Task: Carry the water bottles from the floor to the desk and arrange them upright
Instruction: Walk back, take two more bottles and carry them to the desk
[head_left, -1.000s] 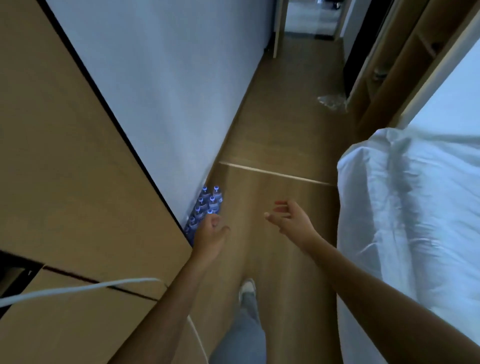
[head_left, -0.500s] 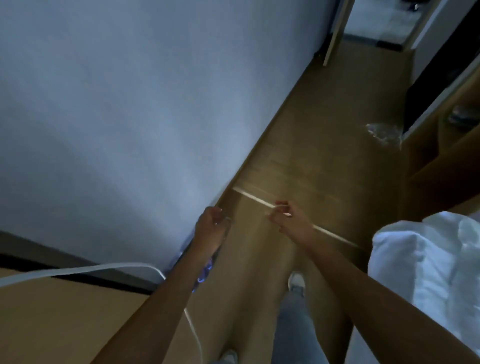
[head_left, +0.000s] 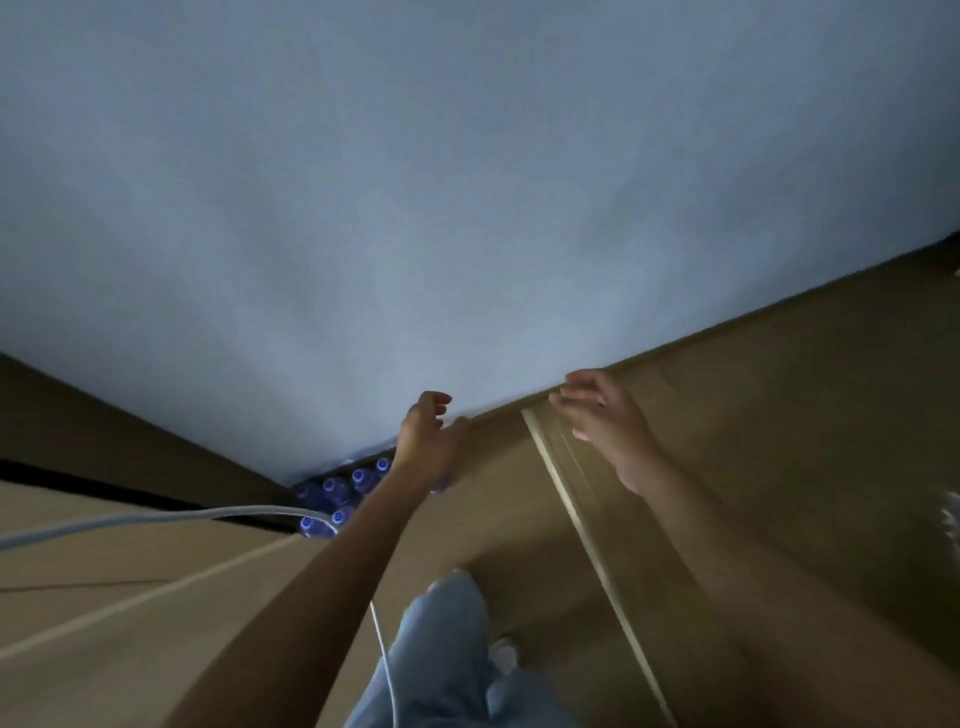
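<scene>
Both hands are lowered closer to water bottles (head_left: 340, 491) since earlier; left hand (head_left: 428, 444) and right hand (head_left: 605, 421) are held apart, fingers relaxed, nothing gripped, ready for pickup

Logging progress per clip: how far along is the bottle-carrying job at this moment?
Nothing looks done: the water bottles sit clustered on the floor against the wall, by the desk's edge. No bottle shows on the visible part of the desk. In hand: the left hand reaches out above the cluster and the right hand beside it, both open, no grip yet. Left: picking up, carrying and standing every bottle upright.
</scene>
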